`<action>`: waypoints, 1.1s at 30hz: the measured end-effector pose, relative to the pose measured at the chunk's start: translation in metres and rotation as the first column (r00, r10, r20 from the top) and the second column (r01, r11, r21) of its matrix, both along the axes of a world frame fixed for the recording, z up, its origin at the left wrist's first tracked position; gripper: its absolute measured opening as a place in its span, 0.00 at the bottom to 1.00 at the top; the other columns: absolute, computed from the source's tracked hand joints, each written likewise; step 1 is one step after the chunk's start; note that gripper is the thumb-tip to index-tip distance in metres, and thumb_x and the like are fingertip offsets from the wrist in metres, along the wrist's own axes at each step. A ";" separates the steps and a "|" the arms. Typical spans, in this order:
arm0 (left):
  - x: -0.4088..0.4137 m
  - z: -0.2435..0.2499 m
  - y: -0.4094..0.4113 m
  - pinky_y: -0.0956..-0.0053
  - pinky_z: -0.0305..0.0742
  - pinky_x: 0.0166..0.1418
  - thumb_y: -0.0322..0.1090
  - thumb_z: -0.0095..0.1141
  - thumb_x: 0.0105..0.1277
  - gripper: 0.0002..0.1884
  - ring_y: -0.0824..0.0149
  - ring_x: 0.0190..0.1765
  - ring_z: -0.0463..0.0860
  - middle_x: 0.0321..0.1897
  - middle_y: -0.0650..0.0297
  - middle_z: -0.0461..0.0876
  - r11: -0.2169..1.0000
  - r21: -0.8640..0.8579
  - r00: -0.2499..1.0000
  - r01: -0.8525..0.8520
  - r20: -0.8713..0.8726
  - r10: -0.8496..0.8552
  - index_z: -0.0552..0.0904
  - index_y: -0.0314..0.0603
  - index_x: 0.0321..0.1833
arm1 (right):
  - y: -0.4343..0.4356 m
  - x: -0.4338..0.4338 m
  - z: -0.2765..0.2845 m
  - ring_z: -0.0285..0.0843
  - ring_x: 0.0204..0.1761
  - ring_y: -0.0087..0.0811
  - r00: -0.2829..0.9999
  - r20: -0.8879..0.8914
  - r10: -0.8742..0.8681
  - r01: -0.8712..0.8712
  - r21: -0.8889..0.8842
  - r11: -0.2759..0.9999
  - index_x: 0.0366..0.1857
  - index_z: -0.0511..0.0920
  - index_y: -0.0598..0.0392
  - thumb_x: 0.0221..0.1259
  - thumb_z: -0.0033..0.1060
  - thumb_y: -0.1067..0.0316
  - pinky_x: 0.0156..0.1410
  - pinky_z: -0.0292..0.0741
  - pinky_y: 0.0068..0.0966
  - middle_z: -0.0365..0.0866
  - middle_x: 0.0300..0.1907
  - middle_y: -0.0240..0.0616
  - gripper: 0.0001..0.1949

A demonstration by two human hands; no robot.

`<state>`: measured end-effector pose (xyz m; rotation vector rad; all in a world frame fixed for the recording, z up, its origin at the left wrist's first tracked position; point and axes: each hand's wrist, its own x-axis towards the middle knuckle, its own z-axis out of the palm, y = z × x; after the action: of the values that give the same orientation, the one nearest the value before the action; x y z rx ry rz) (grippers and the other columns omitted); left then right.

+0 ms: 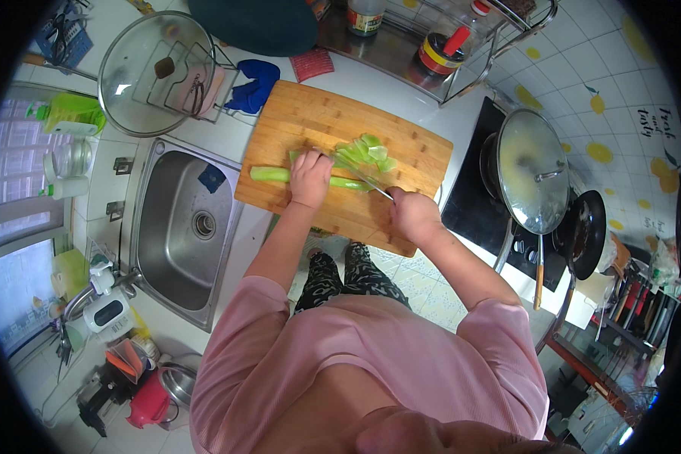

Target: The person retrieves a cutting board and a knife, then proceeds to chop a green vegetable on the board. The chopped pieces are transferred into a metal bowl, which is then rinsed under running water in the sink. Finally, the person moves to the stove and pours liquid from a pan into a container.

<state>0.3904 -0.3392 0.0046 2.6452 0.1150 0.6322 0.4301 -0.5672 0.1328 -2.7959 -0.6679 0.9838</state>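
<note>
A wooden cutting board [295, 116] lies on the white counter before me. My left hand [311, 175] presses down on a piece of pale green stem vegetable, its fingers bent and mostly hiding it. A second long peeled green stem [269, 173] runs beneath that hand and shows on both sides of it. My right hand [415, 214] is closed around the handle of a kitchen knife [371, 183]; the blade slants up and left to my left fingertips. Beyond the blade rests a small heap of thin green slices [369, 150].
A stainless steel sink [176, 249] is left of the board. To the right, a black cooktop [471, 187] carries a lidded pan [530, 170] and a black frying pan [589, 235]. Behind the board are a blue cloth [255, 85], a glass lid [142, 68] and a metal rack [488, 51] with jars.
</note>
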 end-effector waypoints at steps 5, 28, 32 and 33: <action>0.003 0.002 -0.003 0.62 0.74 0.52 0.34 0.64 0.59 0.05 0.56 0.48 0.79 0.43 0.64 0.81 1.000 -0.011 0.999 0.007 0.048 -0.006 0.85 0.48 0.37 | 0.004 0.000 -0.032 0.86 0.46 0.47 0.999 0.043 -0.003 0.002 0.012 1.000 0.47 0.78 0.55 0.64 0.47 0.65 0.50 0.80 0.43 0.87 0.39 0.49 0.12; -0.001 0.005 0.003 0.62 0.75 0.51 0.31 0.64 0.59 0.04 0.55 0.46 0.79 0.42 0.62 0.81 0.995 -0.069 0.993 0.068 0.101 -0.060 0.85 0.45 0.37 | 0.010 -0.001 -0.036 0.85 0.40 0.50 0.999 0.048 0.008 -0.009 0.009 1.000 0.47 0.80 0.52 0.62 0.50 0.64 0.46 0.79 0.44 0.86 0.36 0.50 0.13; 0.002 0.002 0.000 0.62 0.75 0.51 0.31 0.64 0.58 0.04 0.54 0.46 0.78 0.41 0.60 0.80 0.995 -0.076 0.992 0.065 0.110 -0.056 0.84 0.44 0.35 | 0.017 0.012 -0.050 0.85 0.41 0.49 0.999 0.040 0.002 -0.003 0.029 1.000 0.45 0.81 0.53 0.62 0.51 0.63 0.47 0.80 0.44 0.86 0.36 0.50 0.12; 0.002 0.000 0.002 0.62 0.75 0.51 0.31 0.64 0.58 0.04 0.54 0.46 0.78 0.41 0.61 0.80 0.995 -0.073 0.993 0.064 0.108 -0.055 0.84 0.44 0.35 | 0.017 0.011 -0.046 0.85 0.41 0.50 0.999 0.049 -0.012 0.011 0.039 0.999 0.44 0.80 0.53 0.62 0.51 0.63 0.47 0.80 0.44 0.86 0.37 0.50 0.12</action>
<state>0.3925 -0.3376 0.0044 2.5263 0.0284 0.7323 0.4408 -0.5498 0.0871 -2.7950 -0.6686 0.8932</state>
